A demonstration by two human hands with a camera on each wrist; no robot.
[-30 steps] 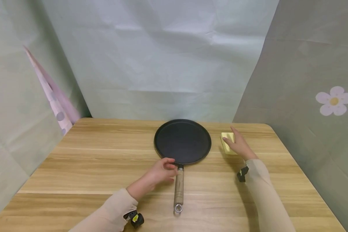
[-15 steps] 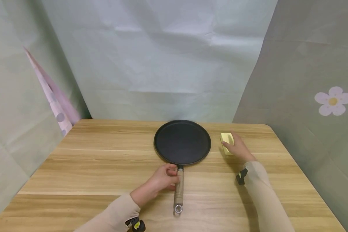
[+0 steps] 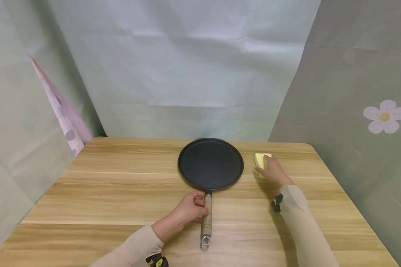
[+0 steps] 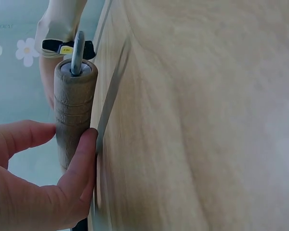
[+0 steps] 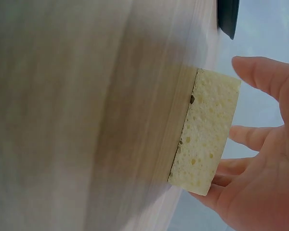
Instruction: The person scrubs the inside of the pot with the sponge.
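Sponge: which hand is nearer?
Right. The right hand lies over the yellow sponge, fingers closing around it. The left hand is across the pan, gripping its wooden handle.

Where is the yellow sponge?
In the head view, the yellow sponge lies on the wooden table, just right of the black pan, under the right hand.

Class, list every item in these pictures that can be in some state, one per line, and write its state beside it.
pan: flat on the table, nothing in it
pan handle: gripped by the left hand
sponge: lying on the table, right hand closing over it, fingers round its far side
table: bears the pan and sponge
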